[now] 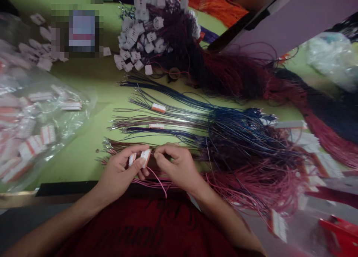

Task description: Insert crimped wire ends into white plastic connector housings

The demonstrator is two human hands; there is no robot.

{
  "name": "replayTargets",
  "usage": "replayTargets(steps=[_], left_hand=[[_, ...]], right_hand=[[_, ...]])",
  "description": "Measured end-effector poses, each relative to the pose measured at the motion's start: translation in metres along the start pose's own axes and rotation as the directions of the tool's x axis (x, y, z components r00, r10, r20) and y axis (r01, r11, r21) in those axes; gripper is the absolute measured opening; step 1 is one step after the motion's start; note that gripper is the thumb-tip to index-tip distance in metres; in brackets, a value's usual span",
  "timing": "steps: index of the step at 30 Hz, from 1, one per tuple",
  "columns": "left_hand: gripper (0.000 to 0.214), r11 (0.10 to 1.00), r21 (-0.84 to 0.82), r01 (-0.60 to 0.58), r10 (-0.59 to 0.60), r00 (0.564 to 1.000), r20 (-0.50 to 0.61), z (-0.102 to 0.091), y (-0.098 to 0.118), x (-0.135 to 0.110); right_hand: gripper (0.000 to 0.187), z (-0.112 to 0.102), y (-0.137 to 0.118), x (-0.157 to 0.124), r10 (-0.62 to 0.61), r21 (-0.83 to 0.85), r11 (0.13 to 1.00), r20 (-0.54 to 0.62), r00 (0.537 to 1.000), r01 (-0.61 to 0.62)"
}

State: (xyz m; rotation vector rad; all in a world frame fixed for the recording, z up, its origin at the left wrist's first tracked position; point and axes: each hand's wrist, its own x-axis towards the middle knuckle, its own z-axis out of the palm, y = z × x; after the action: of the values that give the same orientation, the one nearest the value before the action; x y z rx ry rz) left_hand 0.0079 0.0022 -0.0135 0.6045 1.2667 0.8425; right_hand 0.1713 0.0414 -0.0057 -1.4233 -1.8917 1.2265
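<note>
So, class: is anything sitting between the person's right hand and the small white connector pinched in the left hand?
Nothing visible does. The left hand pinches the small white plastic connector, and the right hand is close beside it, fingertips nearly touching. Only the thin pink wire runs in the narrow gap between them, curving down toward the person.

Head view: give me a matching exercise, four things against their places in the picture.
Things:
1 connector pile
2 plastic bag
3 pink wire
4 orange wires

Places:
A far edge, top centre-right
B between the left hand and right hand
C left side of the table
D upper middle, at the ends of dark wires

Pairs: 1-D, 2-C, 3-B, 4-A
</note>
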Motion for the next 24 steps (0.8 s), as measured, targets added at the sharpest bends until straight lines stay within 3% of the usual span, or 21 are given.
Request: replayTargets(steps=[6,13,24], left_hand=[[0.033,1.000,-0.011,0.016,-0.016,0.999,0.039,0.0011,-0.0014,0.0006],[0.033,0.995,-0.078,0.066,-0.064,0.997,0.034,0.0012,0.0006,0.0050],[0.032,0.993,-0.091,0.077,-0.072,0.996,0.058,0.0050,0.0008,0.0043]], right_hand=[[0.020,0.0010,-0.0012,-0.0001,0.042,0.024,0.999,0.002,0.999,-0.042],[0.011,-0.0001,-0.0009,0.0034,0.124,0.174,0.977,0.010,0.992,-0.124],[0.013,0.0044,-0.0033,0.0014,0.121,0.125,0.985,-0.037,0.992,-0.115]])
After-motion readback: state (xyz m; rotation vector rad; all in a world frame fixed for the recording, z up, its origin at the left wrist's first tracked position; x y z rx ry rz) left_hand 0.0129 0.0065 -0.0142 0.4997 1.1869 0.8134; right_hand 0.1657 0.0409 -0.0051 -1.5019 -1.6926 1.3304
